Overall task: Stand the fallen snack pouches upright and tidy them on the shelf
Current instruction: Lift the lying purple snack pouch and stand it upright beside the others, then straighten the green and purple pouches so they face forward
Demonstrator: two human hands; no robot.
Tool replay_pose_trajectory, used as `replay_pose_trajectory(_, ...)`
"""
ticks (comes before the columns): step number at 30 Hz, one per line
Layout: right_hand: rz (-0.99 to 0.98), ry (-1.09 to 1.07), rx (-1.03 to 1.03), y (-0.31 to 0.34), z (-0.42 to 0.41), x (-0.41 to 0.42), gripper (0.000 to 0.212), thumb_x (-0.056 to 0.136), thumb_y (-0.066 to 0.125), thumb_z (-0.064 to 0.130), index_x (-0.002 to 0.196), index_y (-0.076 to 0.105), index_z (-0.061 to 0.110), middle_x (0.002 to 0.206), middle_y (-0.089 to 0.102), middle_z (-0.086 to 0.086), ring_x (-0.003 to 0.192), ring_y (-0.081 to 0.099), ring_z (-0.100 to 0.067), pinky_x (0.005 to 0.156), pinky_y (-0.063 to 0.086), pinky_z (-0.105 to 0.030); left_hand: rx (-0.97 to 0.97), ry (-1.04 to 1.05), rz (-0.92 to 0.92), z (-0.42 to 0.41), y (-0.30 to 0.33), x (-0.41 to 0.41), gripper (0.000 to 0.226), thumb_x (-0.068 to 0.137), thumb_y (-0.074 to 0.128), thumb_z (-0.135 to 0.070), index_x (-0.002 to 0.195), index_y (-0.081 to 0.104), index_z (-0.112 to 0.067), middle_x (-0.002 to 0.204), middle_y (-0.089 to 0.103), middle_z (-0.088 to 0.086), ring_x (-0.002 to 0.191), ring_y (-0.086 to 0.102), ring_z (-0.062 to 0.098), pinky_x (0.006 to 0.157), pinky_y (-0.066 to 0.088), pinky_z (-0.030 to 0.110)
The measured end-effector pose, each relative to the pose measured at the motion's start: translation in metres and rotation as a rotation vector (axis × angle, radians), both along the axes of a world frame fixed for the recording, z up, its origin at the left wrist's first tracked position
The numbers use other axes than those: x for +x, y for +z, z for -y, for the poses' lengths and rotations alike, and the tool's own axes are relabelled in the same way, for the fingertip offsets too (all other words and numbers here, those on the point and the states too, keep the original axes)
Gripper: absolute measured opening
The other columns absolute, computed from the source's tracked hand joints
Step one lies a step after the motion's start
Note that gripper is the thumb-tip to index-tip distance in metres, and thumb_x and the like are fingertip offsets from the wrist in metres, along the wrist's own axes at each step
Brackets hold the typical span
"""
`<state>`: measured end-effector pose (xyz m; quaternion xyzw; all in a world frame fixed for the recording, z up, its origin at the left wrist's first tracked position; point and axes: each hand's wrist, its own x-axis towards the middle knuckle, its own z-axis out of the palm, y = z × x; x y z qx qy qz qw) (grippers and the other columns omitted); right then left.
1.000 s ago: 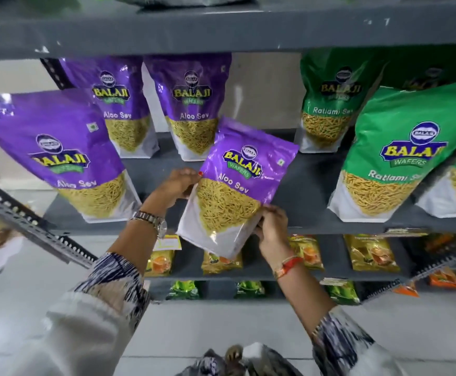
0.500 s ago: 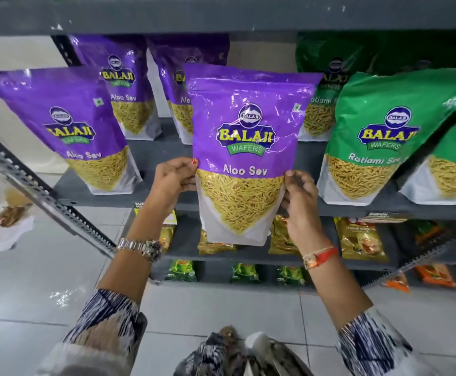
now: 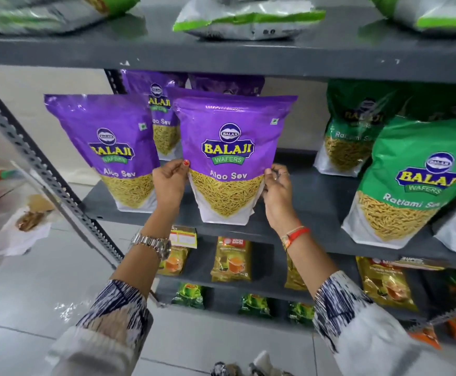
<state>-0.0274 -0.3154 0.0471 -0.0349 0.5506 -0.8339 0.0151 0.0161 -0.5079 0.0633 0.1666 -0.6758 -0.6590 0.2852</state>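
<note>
A purple Aloo Sev pouch (image 3: 230, 147) stands upright near the front of the grey shelf (image 3: 311, 221). My left hand (image 3: 170, 183) grips its left edge and my right hand (image 3: 277, 189) grips its right edge. Another purple pouch (image 3: 107, 147) stands upright just to the left. Two more purple pouches stand behind, one (image 3: 161, 104) partly visible, the other (image 3: 229, 84) mostly hidden. Green Ratlami Sev pouches stand to the right, one at the back (image 3: 354, 131) and one at the front (image 3: 414, 180).
The shelf above (image 3: 221, 52) carries flat-lying bags with green trim (image 3: 248, 17). Lower shelves hold small yellow packets (image 3: 230, 259) and green packets (image 3: 190, 295). A slotted metal upright (image 3: 39, 169) slants along the left. White tiled floor (image 3: 31, 294) lies below.
The held purple pouch went from tilted and lifted off the shelf to upright with its base on the shelf. Both hands stayed on its sides. The camera view tilted upward.
</note>
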Motion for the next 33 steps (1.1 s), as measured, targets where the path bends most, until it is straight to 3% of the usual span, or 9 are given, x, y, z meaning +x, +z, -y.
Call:
replay_pose_trajectory(2, -0.014, 0.012, -0.007, -0.001, 0.016, -0.011, 0.018, 0.098, 0.035, 0.01, 0.088, 0.045, 0.022, 0.088, 0.06, 0.0, 0.078, 0.06, -0.008, 0.073, 0.05, -0.025, -0.073, 0.053, 0.012, 0.008, 0.003, -0.008, 0.017, 0.082, 0.055, -0.011, 0.078, 0.069, -0.02, 0.068, 0.066, 0.001, 0.073, 0.055, 0.02, 0.076, 0.052, 0.043)
replay_pose_trajectory(10, -0.021, 0.02, 0.047, -0.032, 0.052, -0.029, 0.019, 0.099, 0.032, 0.012, 0.09, 0.044, 0.024, 0.089, 0.058, 0.001, 0.082, 0.058, -0.009, 0.072, 0.048, -0.023, 0.062, 0.169, 0.071, 0.028, -0.009, -0.031, 0.028, 0.085, 0.046, 0.007, 0.108, 0.061, 0.005, 0.112, 0.065, 0.026, 0.093, 0.059, 0.024, 0.097, 0.048, 0.05)
replay_pose_trajectory(14, -0.031, 0.041, 0.052, -0.034, 0.05, -0.031, 0.016, 0.099, 0.034, 0.016, 0.094, 0.045, 0.026, 0.094, 0.059, 0.003, 0.084, 0.061, -0.005, 0.069, 0.051, -0.018, 0.079, 0.188, 0.094, 0.019, -0.012, -0.03, 0.032, 0.086, 0.047, 0.004, 0.117, 0.056, 0.001, 0.119, 0.062, 0.022, 0.094, 0.056, 0.019, 0.099, 0.047, 0.04)
replay_pose_trajectory(19, -0.085, -0.022, 0.118, -0.04, 0.041, -0.015, 0.016, 0.097, 0.04, 0.017, 0.113, 0.044, 0.018, 0.107, 0.06, 0.005, 0.093, 0.062, 0.002, 0.08, 0.052, -0.014, 0.017, 0.193, -0.024, -0.01, -0.03, -0.022, 0.048, 0.089, 0.043, 0.0, 0.136, 0.037, -0.004, 0.141, 0.045, 0.012, 0.129, 0.045, 0.018, 0.105, 0.038, 0.022)
replay_pose_trajectory(21, -0.096, -0.088, 0.143, -0.045, 0.031, -0.004, 0.023, 0.096, 0.043, 0.015, 0.119, 0.044, 0.014, 0.115, 0.059, -0.001, 0.102, 0.059, 0.001, 0.085, 0.047, -0.011, 0.023, 0.158, -0.061, -0.023, -0.041, -0.017, 0.054, 0.09, 0.045, -0.005, 0.141, 0.027, -0.005, 0.15, 0.031, 0.01, 0.139, 0.03, 0.017, 0.111, 0.034, 0.025)
replay_pose_trajectory(26, -0.026, -0.211, 0.159, -0.074, -0.02, 0.026, 0.019, 0.095, 0.046, 0.014, 0.11, 0.049, 0.024, 0.119, 0.059, -0.006, 0.117, 0.056, -0.018, 0.102, 0.043, -0.028, 0.011, 0.194, -0.047, -0.059, -0.081, -0.002, 0.066, 0.089, 0.05, -0.026, 0.144, 0.015, -0.014, 0.157, 0.013, 0.008, 0.145, 0.013, 0.016, 0.119, 0.016, 0.046)
replay_pose_trajectory(28, 0.027, -0.32, 0.105, -0.082, -0.047, 0.035, 0.018, 0.095, 0.046, 0.011, 0.107, 0.051, 0.023, 0.116, 0.06, -0.009, 0.111, 0.058, -0.02, 0.101, 0.044, -0.031, 0.05, 0.22, -0.003, -0.084, -0.089, 0.004, 0.066, 0.089, 0.051, -0.024, 0.144, 0.015, -0.014, 0.156, 0.008, 0.01, 0.145, 0.01, 0.02, 0.12, 0.012, 0.041)
replay_pose_trajectory(30, 0.088, -0.463, 0.035, -0.088, -0.081, 0.042, 0.017, 0.094, 0.045, 0.005, 0.105, 0.052, 0.016, 0.112, 0.06, -0.013, 0.102, 0.06, -0.02, 0.095, 0.047, -0.029, 0.093, 0.246, 0.088, -0.119, -0.091, 0.009, 0.064, 0.09, 0.051, -0.021, 0.143, 0.017, -0.007, 0.154, 0.007, 0.016, 0.144, 0.008, 0.025, 0.115, 0.009, 0.022)
replay_pose_trajectory(33, 0.157, -0.659, -0.059, -0.089, -0.134, 0.046, 0.025, 0.09, 0.045, -0.004, 0.092, 0.054, 0.019, 0.094, 0.063, -0.006, 0.085, 0.062, -0.01, 0.085, 0.05, -0.022, 0.153, 0.155, 0.143, -0.184, -0.092, 0.019, 0.059, 0.09, 0.052, -0.02, 0.14, 0.025, -0.005, 0.145, 0.018, 0.018, 0.137, 0.021, 0.025, 0.107, 0.021, 0.012)
